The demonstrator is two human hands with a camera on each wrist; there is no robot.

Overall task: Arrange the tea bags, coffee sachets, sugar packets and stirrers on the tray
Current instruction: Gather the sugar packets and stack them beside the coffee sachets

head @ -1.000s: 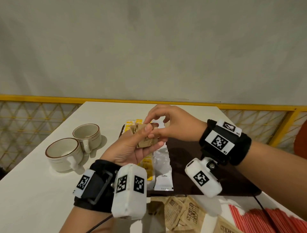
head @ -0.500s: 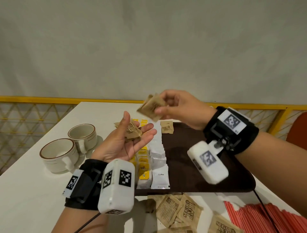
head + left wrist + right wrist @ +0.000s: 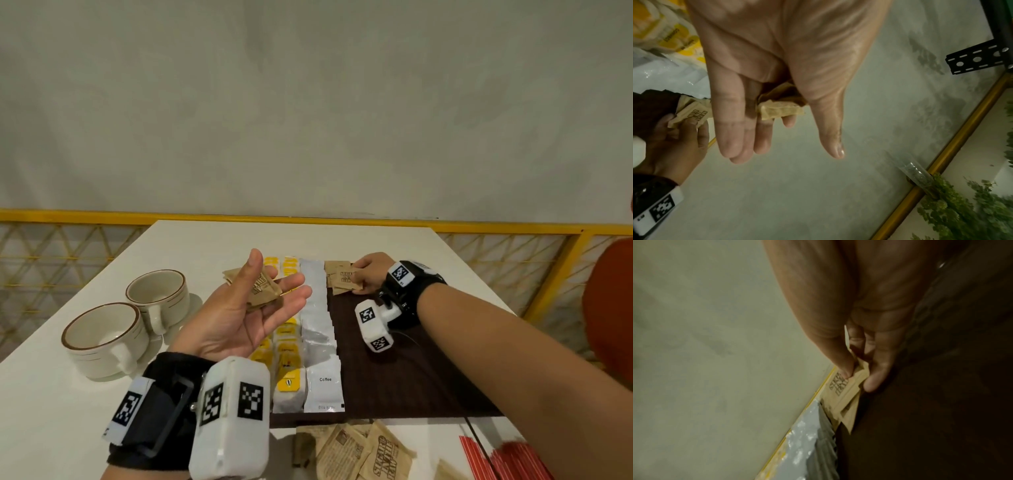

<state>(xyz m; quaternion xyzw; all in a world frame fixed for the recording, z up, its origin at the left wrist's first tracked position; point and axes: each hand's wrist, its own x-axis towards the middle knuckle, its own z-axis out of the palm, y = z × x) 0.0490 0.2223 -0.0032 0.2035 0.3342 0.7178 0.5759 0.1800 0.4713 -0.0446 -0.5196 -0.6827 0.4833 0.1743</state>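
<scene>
At the very near edge of the white table (image 3: 44, 404), loose brown sugar packets (image 3: 356, 452) lie in a small heap, and a bunch of red stirrers (image 3: 507, 459) lies to their right. Just past them is the dark brown tray (image 3: 404, 373). On its left part run two rows of yellow tea bags (image 3: 289, 363), and right beside them a row of white coffee sachets (image 3: 323, 383), each one lapping over the next. The left hand (image 3: 236, 308) floats above the tea bags with its palm up and its fingers loose and nearly straight. A few brown sugar packets (image 3: 263, 287) rest on those fingers, and the thumb stands up beside them without squeezing. Farther away, the right hand (image 3: 371, 272) is down at the far end of the tray. Its thumb and fingers pinch one sugar packet (image 3: 346, 279) by its right edge. That packet lies on top of another brown packet (image 3: 334, 265) on the tray, just beside the far end of the coffee row. To the left of the tray, two cream cups (image 3: 133, 325) with brown rims stand close together on the table. Behind the table runs a yellow rail (image 3: 102, 217) with a criss-cross fence under it, and then a plain grey wall (image 3: 308, 102).
</scene>
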